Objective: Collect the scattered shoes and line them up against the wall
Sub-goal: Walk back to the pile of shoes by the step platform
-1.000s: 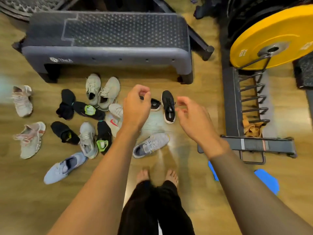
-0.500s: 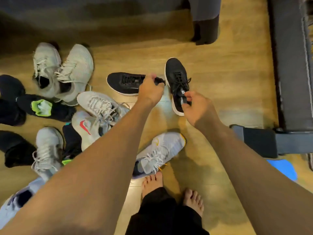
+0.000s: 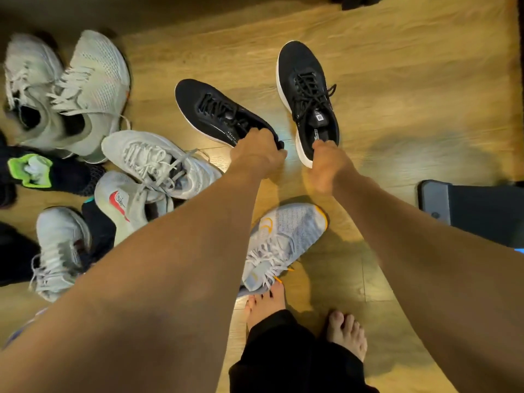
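The wooden floor (image 3: 397, 80) is taking up most of the view, and a loose heap of shoes is lying across its left side, toes pointing every way, as dropped footwear would. A dark piece of equipment (image 3: 476, 211) is jutting in at the right edge. No wall is showing here, so where the row will go cannot be told.

Two bare forearms are reaching away from the person toward the far middle. The left hand (image 3: 258, 154) is clenching the heel of the left black shoe (image 3: 215, 112), which is lying slanted with its toe to the far left. The right hand (image 3: 326, 163) is pinching the heel collar of the right black shoe (image 3: 306, 89), whose toe is pointing away. Gripping both by the heel is likely letting the pair be lifted together in one trip.

Counting what is showing: two black shoes in the hands, one grey-and-orange shoe (image 3: 283, 239) touching the person's left toes, roughly five pale shoes in the heap, and several dark shoes at the left edge, too cropped to number.
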{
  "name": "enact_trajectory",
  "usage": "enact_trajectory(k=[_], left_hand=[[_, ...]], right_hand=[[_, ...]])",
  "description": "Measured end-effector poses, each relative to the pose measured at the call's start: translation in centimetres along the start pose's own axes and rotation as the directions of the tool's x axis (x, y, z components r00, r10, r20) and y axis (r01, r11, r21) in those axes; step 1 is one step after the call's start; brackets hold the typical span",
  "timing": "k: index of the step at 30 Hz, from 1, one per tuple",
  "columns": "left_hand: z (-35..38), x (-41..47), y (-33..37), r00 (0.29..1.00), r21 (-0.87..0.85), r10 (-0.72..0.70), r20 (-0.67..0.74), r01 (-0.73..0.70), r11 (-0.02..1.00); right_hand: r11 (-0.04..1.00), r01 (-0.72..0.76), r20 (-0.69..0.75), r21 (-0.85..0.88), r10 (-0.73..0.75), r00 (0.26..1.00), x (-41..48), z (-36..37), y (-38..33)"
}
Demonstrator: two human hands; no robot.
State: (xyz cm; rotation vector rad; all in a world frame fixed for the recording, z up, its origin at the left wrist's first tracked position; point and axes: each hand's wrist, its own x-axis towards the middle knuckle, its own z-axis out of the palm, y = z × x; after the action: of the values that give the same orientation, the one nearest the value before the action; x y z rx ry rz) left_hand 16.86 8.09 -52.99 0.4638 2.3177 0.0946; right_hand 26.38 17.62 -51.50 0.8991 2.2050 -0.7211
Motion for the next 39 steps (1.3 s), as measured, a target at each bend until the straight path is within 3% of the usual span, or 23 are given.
enact_trajectory(k=[4,8,11,16,21,25,28,34,39], left_hand=[[-0.7,-1.8,-0.4,0.997,-0.021,-0.03,-0.074,0.029,0.999],[-3.6,-5.8,0.3,0.998,-0.39,-0.058,-0.001,0.053,0.919],[-7.0,-10.2,2.0,0.999,-0.476,-0.038,-0.008,0.029,0.879],[-16.0,-18.6,6.7,0.992,-0.423,0.105,-0.064,-0.122,0.898],[-28.7,-29.8,13.9,0.91,-0.175,0.344,-0.233,-0.387,0.905],[-39.6,-41.4,20.7,0.804,-0.006,0.489,-0.339,-0.521,0.853],[-47.0,-51.0,25.2,0.694,0.107,0.581,-0.424,-0.599,0.794],[-56.9,-67.6,31.3,0.415,0.309,0.705,-0.574,-0.688,0.657],[-61.0,-77.8,34.4,0.192,0.447,0.773,-0.605,-0.721,0.529]], right_hand=[[0.991,-0.005,-0.055,-0.131,-0.002,0.998,-0.7,-0.2,0.2],[0.994,-0.061,0.009,-0.091,0.062,0.998,-4.0,-2.7,0.2],[0.998,0.015,0.087,-0.067,-0.009,0.996,-7.9,-6.5,-0.3],[0.996,0.089,-0.055,0.026,-0.088,0.995,-17.6,-17.5,-2.2],[0.993,0.116,-0.22,0.039,-0.104,0.97,-30.4,-31.3,-3.5],[0.987,0.156,-0.373,0.031,-0.134,0.918,-43.5,-42.2,-3.8],[0.983,0.185,-0.529,0.012,-0.151,0.835,-53.7,-49.2,-3.9],[0.974,0.223,-0.785,-0.05,-0.176,0.595,-71.0,-58.6,-3.3],[0.974,0.201,-0.912,-0.102,-0.172,0.372,-81.5,-62.1,-2.1]])
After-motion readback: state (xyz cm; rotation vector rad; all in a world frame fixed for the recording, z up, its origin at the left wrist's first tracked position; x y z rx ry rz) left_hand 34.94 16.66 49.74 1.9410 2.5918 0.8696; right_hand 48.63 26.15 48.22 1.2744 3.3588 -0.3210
